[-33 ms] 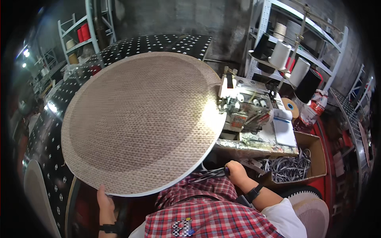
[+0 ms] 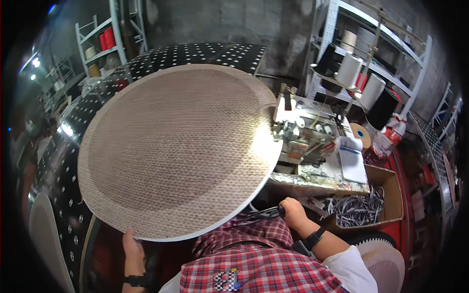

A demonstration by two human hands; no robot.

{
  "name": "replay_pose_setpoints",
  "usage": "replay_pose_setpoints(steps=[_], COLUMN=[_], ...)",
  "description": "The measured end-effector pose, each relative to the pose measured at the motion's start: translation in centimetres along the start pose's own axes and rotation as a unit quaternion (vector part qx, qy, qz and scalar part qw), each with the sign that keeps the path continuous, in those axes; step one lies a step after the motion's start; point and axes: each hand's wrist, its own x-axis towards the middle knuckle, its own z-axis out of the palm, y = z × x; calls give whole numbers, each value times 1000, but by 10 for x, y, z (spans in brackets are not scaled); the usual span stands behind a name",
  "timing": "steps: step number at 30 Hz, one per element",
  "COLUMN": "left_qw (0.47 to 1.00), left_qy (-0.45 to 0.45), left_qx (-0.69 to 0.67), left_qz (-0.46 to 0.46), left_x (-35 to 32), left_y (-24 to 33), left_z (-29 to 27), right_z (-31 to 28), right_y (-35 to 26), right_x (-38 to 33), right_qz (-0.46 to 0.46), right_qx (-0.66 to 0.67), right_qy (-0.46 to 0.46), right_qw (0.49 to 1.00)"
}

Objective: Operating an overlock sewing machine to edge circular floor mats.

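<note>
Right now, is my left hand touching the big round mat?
Touching: the head view shows your left hand at the round mat, one digit overlapping its near rim.

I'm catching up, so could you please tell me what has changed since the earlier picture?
The scene sits slightly farther right in the view; nothing was visibly taken hold of or let go. The left hand stays at the near edge of the round mat, the right hand keeps its dark-handled tool, and the sewing machine stays beside the mat.
</note>
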Motion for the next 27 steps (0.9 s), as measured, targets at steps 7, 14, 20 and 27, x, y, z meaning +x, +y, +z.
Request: replay_pose_setpoints(steps=[7, 14, 20, 27], left_qw=[916, 920, 992, 999], left_qy=[-61, -289, -29, -32], left_qx=[395, 230, -124, -13], left_qz=[-30, -133, 20, 26], left_x=[-61, -54, 13, 18], left_y=[0, -1, 44, 56], left_z=[43, 32, -6, -30], right_z=[-4, 15, 17, 10], right_y=[4, 6, -1, -64], right_x=[74, 115, 73, 17], right_qz=[-123, -223, -208, -26], right_qx=[-73, -114, -172, -69], right_qy=[71, 120, 107, -36], right_qw=[987, 961, 957, 997])
